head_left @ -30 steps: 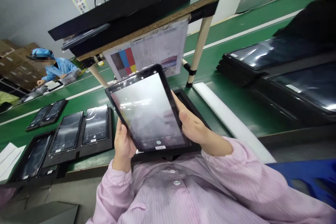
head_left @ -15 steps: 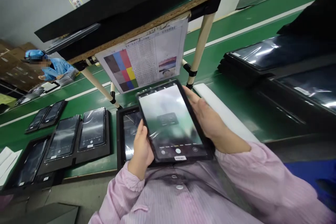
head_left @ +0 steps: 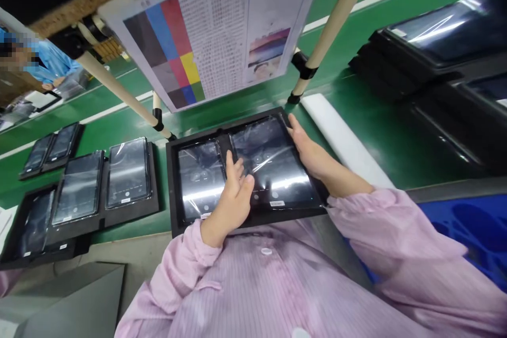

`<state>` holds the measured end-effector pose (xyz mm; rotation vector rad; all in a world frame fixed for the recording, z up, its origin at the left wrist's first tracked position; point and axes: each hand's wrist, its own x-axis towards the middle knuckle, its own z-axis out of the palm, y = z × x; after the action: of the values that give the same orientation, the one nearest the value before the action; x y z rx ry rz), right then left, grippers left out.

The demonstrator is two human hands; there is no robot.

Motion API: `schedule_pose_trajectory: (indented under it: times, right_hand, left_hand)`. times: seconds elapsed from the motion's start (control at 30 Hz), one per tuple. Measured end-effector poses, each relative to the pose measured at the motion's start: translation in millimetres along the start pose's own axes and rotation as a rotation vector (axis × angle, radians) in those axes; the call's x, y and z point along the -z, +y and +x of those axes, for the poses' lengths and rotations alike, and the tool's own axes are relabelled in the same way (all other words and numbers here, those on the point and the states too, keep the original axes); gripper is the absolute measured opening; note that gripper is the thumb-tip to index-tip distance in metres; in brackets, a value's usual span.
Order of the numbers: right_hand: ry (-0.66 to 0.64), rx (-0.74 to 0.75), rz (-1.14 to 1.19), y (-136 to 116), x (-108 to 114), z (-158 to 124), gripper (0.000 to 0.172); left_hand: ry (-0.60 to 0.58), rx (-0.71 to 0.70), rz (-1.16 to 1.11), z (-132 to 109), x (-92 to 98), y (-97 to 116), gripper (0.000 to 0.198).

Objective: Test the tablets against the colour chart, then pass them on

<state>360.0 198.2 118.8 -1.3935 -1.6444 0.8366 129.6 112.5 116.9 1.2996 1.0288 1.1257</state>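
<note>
Two film-covered tablets lie side by side in a black foam tray on the green table: the left tablet [head_left: 200, 177] and the right tablet [head_left: 277, 158]. The tray [head_left: 172, 190] is right in front of my body. My left hand [head_left: 232, 198] is over the middle of the tray, fingers apart, above the gap between the tablets and partly over the right one. My right hand [head_left: 312, 153] rests with its fingers stretched along the tray's right edge, beside the right tablet; its thumb is near that tablet's upper right corner.
More tablets in black trays [head_left: 129, 169] stand at the left. A white foam strip [head_left: 344, 140] and stacked tablet trays [head_left: 435, 37] are at the right. A pole-framed shelf with a colour chart [head_left: 214, 26] rises ahead. A person in blue [head_left: 55, 60] sits far left.
The tablet that both hands held up has gone down into the tray's right side, and its bright screen now looks dark. My left hand has let go. The view has moved closer to the chart.
</note>
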Motion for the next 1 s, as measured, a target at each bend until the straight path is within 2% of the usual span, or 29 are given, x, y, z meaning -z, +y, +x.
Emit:
schedule_pose_trajectory:
  times: [0.1,0.2,0.3,0.4,0.57,0.7,0.8,0.9,1.0]
  right_hand:
    - [-0.025,0.057,-0.111,-8.1,-0.9,-11.5,0.079]
    - [-0.063,0.174,-0.339,-20.2,-5.8,-26.9,0.059]
    - [-0.112,0.352,-0.689,-30.0,-11.9,-37.5,0.048]
    - [-0.155,0.415,-0.841,-33.0,-18.1,-40.5,0.050]
    - [-0.145,0.412,-0.864,-40.6,-25.1,-41.5,0.056]
    - [-0.019,0.422,-0.811,-52.6,-18.6,-46.1,0.053]
    - [0.102,0.421,-0.856,-50.1,-8.2,-51.8,0.050]
    - [0.217,0.444,-0.955,-41.3,0.8,-58.4,0.041]
    - [0.268,0.501,-1.024,-36.7,3.7,-63.2,0.037]
  left_hand:
    - [0.003,-0.101,0.230,-21.1,25.7,9.8,0.062]
    - [0.074,-0.108,0.611,-36.4,56.2,9.4,0.046]
    - [0.168,-0.106,0.972,-43.4,80.7,3.3,0.039]
    - [0.250,-0.080,1.173,-44.2,94.6,-1.7,0.038]
    - [0.303,-0.043,1.304,-36.7,100.6,-4.9,0.039]
    - [0.274,0.002,1.394,-28.8,98.6,-10.9,0.039]
    - [0.240,0.053,1.450,-28.2,95.0,-14.3,0.041]
    - [0.242,-0.012,1.409,-33.0,91.5,-13.5,0.041]
    - [0.214,-0.075,1.352,-38.0,87.7,-10.9,0.039]
